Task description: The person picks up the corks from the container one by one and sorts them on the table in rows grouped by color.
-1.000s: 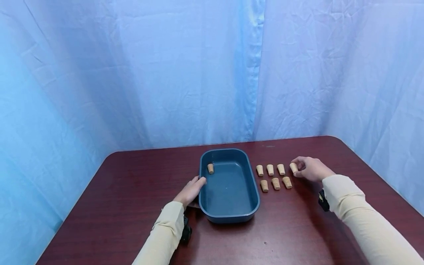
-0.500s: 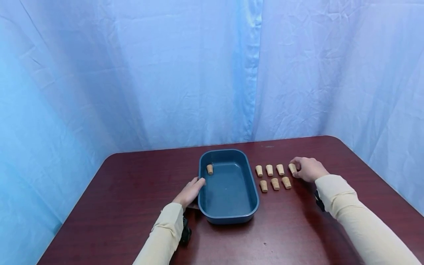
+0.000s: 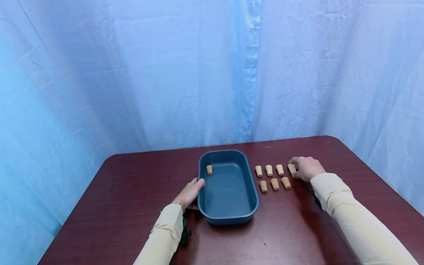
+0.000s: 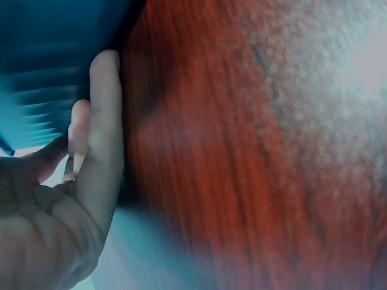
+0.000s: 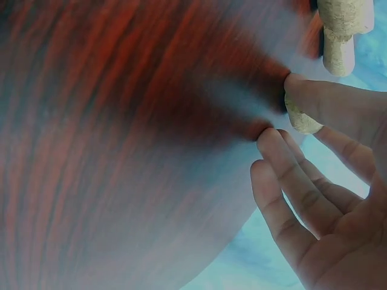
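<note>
My left hand (image 3: 189, 194) grips the left side of a dark blue plastic tub (image 3: 228, 221), thumb over the rim and fingers along the outer wall. In the left wrist view, the fingers (image 4: 103, 130) lie between the tub's ribbed side and the tabletop. One darker cork stopper (image 3: 209, 169) stands inside the tub, near its far left corner. To the right of the tub, my right hand (image 3: 308, 169) pinches a pale cork stopper (image 3: 292, 169) at the right end of the back row. Seen from the right wrist, this cork is partly hidden behind the thumb (image 5: 332, 106).
Three more corks, one of them the middle cork (image 3: 269, 170), share the back row. A front row of three corks, with a middle cork (image 3: 275, 184), stands nearer me. The dark red wooden table (image 3: 132, 206) has rounded far corners. Blue curtains (image 3: 185, 73) hang behind it.
My right hand and wrist have shifted slightly left, settling around the cork at the row's end. The left hand and tub keep their places; the head view has drifted a little.
</note>
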A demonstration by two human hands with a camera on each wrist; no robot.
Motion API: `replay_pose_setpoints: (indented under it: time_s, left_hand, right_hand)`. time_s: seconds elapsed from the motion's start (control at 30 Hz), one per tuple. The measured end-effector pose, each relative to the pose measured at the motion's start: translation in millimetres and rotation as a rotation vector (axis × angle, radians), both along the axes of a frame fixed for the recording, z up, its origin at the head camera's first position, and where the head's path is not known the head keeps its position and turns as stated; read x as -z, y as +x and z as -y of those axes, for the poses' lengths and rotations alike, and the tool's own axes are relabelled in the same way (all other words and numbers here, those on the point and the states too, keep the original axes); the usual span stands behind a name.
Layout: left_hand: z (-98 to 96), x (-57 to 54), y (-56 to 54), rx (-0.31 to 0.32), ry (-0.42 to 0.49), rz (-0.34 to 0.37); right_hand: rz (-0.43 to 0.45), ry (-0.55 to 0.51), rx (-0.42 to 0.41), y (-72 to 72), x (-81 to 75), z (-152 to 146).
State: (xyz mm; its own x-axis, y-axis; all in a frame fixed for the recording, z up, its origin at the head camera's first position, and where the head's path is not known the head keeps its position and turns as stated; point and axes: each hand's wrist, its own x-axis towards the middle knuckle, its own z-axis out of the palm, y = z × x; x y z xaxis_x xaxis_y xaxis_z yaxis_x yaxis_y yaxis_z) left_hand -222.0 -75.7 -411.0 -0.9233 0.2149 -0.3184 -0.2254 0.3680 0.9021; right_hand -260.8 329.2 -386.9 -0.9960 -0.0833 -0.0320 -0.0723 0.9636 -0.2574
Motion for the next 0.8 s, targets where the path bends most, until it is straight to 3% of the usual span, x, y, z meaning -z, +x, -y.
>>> replay_pose_setpoints:
  time_s: [0.8]
  left_hand:
    - [0.2, 0.7, -1.0, 0.002, -0.010, -0.004]
  right_hand:
    - [-0.022, 0.011, -0.005, 0.6, -0.8, -0.4]
